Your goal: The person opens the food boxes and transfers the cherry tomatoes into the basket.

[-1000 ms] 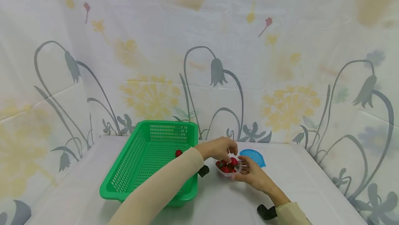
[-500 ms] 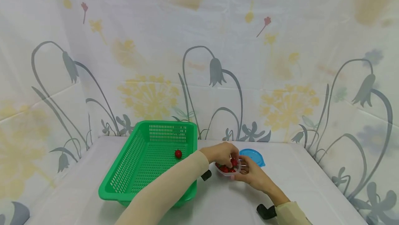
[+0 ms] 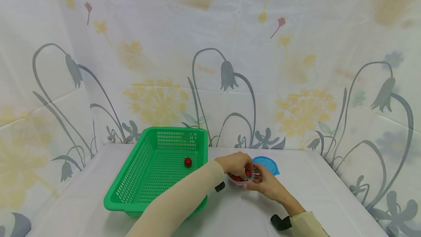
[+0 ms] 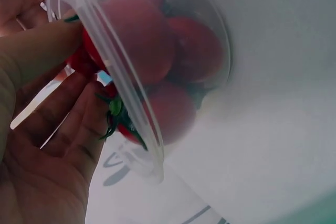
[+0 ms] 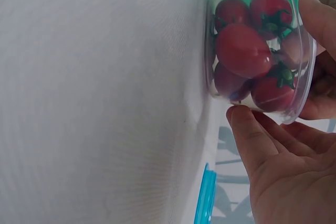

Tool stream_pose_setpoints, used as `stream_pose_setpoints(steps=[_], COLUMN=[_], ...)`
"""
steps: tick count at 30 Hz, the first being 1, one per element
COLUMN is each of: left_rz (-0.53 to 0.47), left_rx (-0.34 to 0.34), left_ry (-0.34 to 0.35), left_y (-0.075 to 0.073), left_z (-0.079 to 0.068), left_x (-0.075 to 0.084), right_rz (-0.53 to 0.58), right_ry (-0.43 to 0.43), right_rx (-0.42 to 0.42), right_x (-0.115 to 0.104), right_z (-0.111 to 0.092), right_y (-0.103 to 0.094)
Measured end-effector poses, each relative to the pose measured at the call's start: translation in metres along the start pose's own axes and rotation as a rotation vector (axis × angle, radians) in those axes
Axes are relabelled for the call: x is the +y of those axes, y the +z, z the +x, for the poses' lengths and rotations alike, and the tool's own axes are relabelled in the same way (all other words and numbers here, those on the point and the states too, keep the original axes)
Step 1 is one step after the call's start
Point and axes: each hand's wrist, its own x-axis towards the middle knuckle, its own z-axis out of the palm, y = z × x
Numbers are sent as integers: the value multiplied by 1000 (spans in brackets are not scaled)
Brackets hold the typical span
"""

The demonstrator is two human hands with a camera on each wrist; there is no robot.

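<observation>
A small clear plastic container (image 3: 237, 183) of red cherry tomatoes (image 5: 242, 51) with green stems stands on the white table, right of the green basket. My right hand (image 3: 268, 186) holds it from the right, thumb at the rim and fingers along the side. From above, my left hand (image 3: 237, 164) reaches into the container's mouth. In the left wrist view its thumb and fingers pinch a cherry tomato (image 4: 81, 61) at the opening, partly hidden by the thumb. One more cherry tomato (image 3: 188, 162) lies in the basket.
The green perforated basket (image 3: 129, 206) takes up the left of the table, under my left forearm. A blue lid (image 3: 267, 165) lies just behind the container. Black wrist-camera pieces (image 3: 280, 223) sit by the wrists. A flower-printed white cloth (image 3: 210, 94) hangs behind.
My left hand has come down deeper into the container, its fingers closing on a tomato. The forearm has shifted right, uncovering the tomato in the basket. My right hand stays put.
</observation>
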Motion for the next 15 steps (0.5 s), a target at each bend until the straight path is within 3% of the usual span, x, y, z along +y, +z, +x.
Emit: stream_pose_setpoints(steps=[15], left_rz=[-18], left_rx=[0], left_ry=[23], left_y=[0], left_z=[1], left_x=[1], right_rz=[20], right_ry=[-15], right_rx=[-10], right_x=[0], right_z=[0], right_y=[-1])
